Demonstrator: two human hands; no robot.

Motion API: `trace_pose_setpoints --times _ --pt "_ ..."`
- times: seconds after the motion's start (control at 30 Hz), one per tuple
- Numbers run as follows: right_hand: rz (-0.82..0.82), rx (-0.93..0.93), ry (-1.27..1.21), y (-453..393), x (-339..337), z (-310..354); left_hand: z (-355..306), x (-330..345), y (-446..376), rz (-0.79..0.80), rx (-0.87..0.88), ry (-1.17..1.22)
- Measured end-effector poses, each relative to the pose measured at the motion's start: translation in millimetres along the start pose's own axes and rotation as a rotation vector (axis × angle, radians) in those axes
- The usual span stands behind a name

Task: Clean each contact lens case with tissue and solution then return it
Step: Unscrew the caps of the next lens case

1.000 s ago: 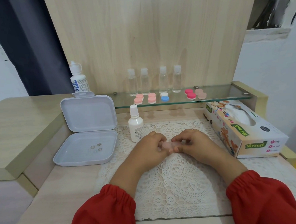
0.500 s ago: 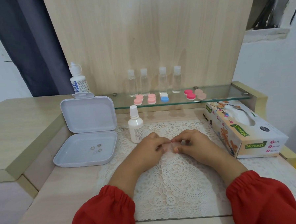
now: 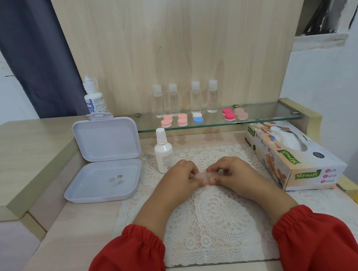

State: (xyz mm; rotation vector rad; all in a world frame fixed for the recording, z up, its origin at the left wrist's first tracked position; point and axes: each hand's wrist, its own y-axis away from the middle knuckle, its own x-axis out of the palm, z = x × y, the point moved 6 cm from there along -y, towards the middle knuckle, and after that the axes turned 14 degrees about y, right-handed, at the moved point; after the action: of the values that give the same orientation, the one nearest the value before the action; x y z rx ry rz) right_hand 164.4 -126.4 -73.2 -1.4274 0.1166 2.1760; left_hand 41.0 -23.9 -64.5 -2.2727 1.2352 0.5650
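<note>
A pale pink contact lens case (image 3: 202, 176) is held between both hands just above the lace mat (image 3: 215, 212). My left hand (image 3: 179, 180) pinches its left end and my right hand (image 3: 231, 174) pinches its right end, fingers curled over it, so most of the case is hidden. A white solution bottle (image 3: 163, 151) stands just behind my left hand. The tissue box (image 3: 289, 158) lies at the right. Several more lens cases sit on the glass shelf (image 3: 266, 115): pink ones (image 3: 174, 120), a white and blue one (image 3: 198, 117), a magenta one (image 3: 228, 114), a beige one (image 3: 241, 113).
An open white plastic box (image 3: 104, 160) with small lenses in its base lies at the left. Several clear bottles (image 3: 184, 98) stand at the back of the shelf. A larger solution bottle (image 3: 93, 97) stands behind the box. A raised wooden ledge (image 3: 25, 155) borders the left.
Both hands stay together over the mat; the fingers shift slightly around the pink case, which shows a little more between them now.
</note>
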Motion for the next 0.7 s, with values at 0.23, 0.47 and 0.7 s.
trace_pose_setpoints --times 0.23,0.47,0.7 --pt "0.005 0.006 -0.003 -0.3 0.8 -1.2 1.2 -2.1 -1.2 0.055 0.024 0.044" --pt "0.006 -0.007 -0.013 -0.2 -1.1 1.6 -1.6 0.3 -3.1 -0.043 -0.023 -0.023" --pt "0.007 -0.001 -0.009 0.8 -1.4 1.0 -0.8 -0.4 -3.4 -0.077 -0.032 -0.145"
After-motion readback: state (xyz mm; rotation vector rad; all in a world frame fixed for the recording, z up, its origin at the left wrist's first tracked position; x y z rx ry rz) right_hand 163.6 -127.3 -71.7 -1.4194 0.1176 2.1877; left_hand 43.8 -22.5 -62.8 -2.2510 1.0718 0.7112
